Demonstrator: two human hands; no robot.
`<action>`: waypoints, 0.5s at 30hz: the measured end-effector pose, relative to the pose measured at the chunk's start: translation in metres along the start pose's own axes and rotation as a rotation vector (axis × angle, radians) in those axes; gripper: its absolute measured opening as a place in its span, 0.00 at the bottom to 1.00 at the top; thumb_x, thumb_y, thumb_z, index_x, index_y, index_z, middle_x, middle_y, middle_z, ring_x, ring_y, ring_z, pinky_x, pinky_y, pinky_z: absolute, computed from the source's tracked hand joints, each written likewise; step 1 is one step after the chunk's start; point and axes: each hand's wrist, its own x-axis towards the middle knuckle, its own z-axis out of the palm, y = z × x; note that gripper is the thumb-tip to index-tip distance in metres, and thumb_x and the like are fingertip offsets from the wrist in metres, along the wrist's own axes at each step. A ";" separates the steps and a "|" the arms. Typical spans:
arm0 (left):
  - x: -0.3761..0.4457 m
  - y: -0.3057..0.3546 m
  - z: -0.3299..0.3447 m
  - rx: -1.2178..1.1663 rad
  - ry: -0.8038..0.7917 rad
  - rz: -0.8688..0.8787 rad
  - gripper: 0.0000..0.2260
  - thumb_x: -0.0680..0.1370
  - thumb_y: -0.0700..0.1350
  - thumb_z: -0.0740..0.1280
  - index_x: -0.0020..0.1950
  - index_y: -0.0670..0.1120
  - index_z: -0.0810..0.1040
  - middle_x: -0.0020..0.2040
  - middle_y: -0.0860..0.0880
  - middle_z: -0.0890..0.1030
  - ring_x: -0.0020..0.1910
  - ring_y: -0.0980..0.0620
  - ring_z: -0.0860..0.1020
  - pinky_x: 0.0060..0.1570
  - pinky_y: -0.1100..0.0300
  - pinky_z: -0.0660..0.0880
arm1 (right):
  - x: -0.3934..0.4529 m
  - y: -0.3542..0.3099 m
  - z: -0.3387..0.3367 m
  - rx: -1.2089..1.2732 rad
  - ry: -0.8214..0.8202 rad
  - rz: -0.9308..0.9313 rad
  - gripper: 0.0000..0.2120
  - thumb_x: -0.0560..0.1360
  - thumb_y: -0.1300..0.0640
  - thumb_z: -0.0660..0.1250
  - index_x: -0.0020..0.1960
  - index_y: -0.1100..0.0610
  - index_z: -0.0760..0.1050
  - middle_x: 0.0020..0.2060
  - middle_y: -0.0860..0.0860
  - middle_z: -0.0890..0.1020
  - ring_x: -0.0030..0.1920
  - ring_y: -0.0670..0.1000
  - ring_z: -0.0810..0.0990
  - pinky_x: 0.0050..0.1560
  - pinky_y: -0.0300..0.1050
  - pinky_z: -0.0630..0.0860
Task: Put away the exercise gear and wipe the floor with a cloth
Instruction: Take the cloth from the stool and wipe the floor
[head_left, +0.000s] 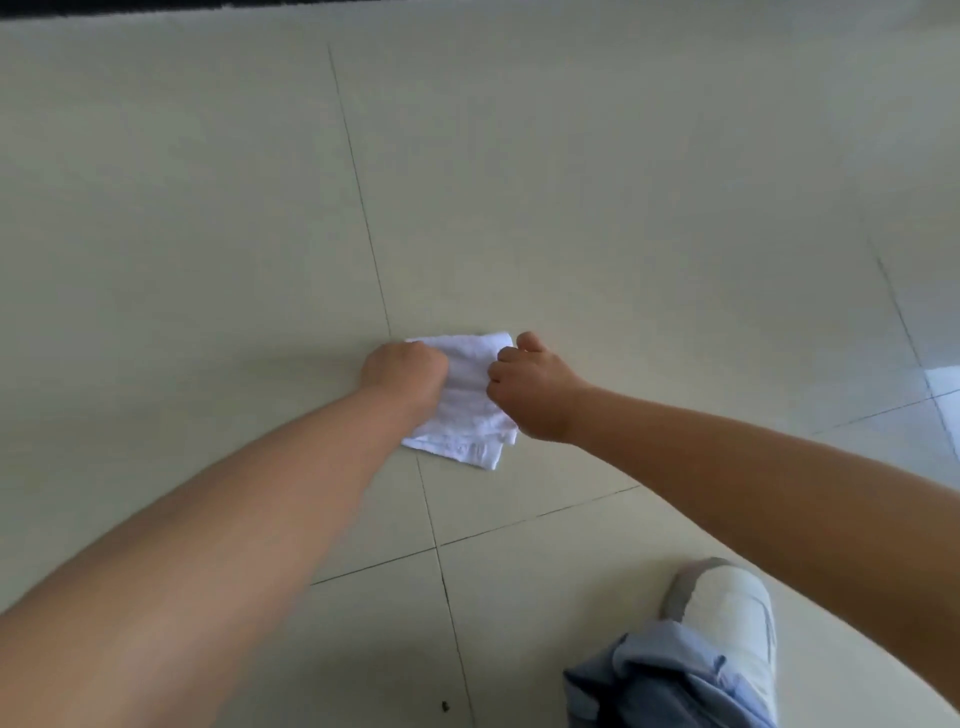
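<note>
Presently, item one: the folded white terry cloth (467, 400), lying flat on the pale beige tiled floor (597, 208), straddling a dark grout line just ahead of you.

Item two: your left hand (402, 371), fingers curled down over the cloth's left edge, grasping it against the tile.

Item three: your right hand (527, 387), fingers curled and pinching the cloth's right edge, thumb raised beyond it.

Item four: a white and grey shoe (727, 608) with a light blue trouser hem, lower right, well apart from the cloth.

Item five: a small dark speck (444, 705) near the grout line close to you.

No exercise gear is in view; the wiping step appears to be the one in hand.

Handling note: keep both grips low and the cloth flat so that its whole face meets the tile. Work in overlapping strokes along the grout line, likely drawing toward the speck. Refold to a fresh face if it soils.
</note>
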 end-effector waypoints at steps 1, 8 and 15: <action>-0.002 0.017 0.001 0.003 -0.002 0.029 0.16 0.80 0.36 0.55 0.65 0.39 0.74 0.65 0.39 0.76 0.65 0.41 0.74 0.62 0.54 0.71 | -0.017 0.011 0.004 0.005 -0.013 0.014 0.06 0.41 0.63 0.60 0.14 0.53 0.69 0.15 0.45 0.66 0.20 0.48 0.72 0.39 0.39 0.63; 0.015 0.105 -0.011 -0.032 -0.027 0.029 0.13 0.80 0.38 0.57 0.61 0.42 0.76 0.59 0.44 0.79 0.61 0.43 0.77 0.56 0.55 0.74 | -0.064 0.080 0.021 0.131 -0.091 0.158 0.16 0.34 0.64 0.73 0.16 0.55 0.69 0.16 0.48 0.70 0.21 0.51 0.73 0.37 0.41 0.56; 0.044 0.110 -0.041 -0.153 -0.114 -0.226 0.12 0.80 0.38 0.56 0.58 0.40 0.76 0.58 0.43 0.79 0.59 0.43 0.77 0.55 0.56 0.73 | -0.027 0.108 0.018 0.245 -0.024 0.274 0.12 0.39 0.69 0.65 0.15 0.56 0.67 0.16 0.49 0.70 0.20 0.51 0.72 0.36 0.39 0.62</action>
